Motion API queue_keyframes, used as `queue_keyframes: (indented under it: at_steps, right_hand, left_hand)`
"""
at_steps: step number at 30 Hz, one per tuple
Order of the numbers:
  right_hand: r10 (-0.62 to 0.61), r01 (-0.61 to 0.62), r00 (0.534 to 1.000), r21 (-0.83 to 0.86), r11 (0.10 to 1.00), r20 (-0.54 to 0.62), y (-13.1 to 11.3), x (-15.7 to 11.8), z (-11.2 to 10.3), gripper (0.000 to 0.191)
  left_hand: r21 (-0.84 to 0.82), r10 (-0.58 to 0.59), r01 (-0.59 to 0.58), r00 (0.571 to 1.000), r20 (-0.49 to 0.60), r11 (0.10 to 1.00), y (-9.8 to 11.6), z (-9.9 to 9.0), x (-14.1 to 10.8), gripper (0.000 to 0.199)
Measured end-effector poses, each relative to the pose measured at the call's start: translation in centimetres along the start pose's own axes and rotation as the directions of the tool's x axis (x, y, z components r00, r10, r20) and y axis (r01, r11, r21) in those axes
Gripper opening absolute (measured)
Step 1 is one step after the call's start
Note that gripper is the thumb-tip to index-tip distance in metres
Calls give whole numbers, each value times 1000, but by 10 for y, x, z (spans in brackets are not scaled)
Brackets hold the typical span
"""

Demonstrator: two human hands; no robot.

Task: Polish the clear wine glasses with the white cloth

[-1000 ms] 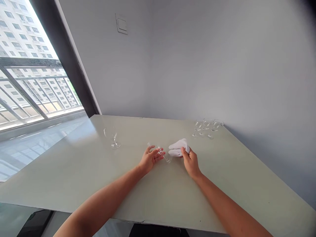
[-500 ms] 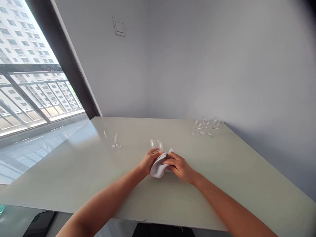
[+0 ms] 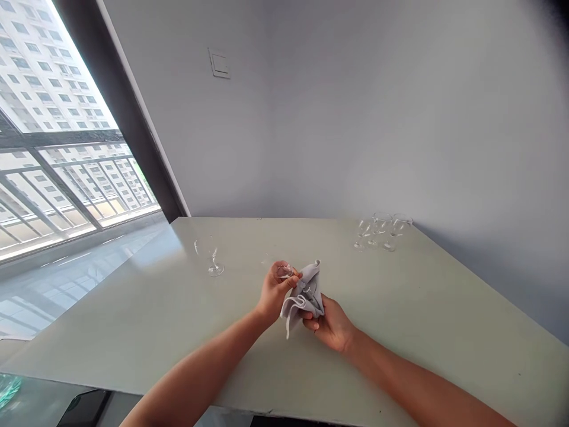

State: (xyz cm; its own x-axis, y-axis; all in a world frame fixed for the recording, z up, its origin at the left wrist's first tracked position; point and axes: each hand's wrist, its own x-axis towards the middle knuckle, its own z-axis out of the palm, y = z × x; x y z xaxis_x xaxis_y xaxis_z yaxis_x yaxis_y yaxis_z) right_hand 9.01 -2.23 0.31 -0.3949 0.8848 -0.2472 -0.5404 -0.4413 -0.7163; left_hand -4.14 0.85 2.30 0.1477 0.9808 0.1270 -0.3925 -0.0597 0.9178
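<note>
Over the middle of the table, my left hand [image 3: 273,293] is closed around the bowl of a stemmed glass [image 3: 284,271]. The glass is tilted, and its lower end lies against a light grey cloth [image 3: 306,293]. My right hand [image 3: 331,323] grips that cloth from the right and below, its fingers partly hidden under the folds. To the left, another stemmed glass [image 3: 215,267] stands upright on the table, apart from both hands.
A cluster of several stemmed glasses [image 3: 389,232] stands at the table's back right corner. The pale table [image 3: 178,320] meets the wall at the back. A dark phone [image 3: 84,408] and a green glass object [image 3: 9,388] lie lower at the front left.
The glass in my left hand has tipped, its bowl now lower and within my fingers. My right hand has turned and moved beneath the cloth, which now opens around the glass's lower end.
</note>
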Motion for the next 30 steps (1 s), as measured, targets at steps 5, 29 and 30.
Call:
queue_keyframes:
  at_steps: [5, 29, 30]
  right_hand:
    - [60, -90, 995, -429, 899, -85, 6, -1, -6, 15]
    - [-626, -18, 780, -999, -36, 9, -59, 65, -42, 15]
    - [-643, -70, 765, -997, -14, -44, -67, 68, -53, 15]
  left_hand:
    - [247, 172, -142, 980, -104, 958, -8, -9, 7, 28]
    - [892, 119, -149, 987, 108, 427, -39, -17, 8, 36]
    - [907, 69, -177, 984, 163, 382, -40, -16, 8, 30]
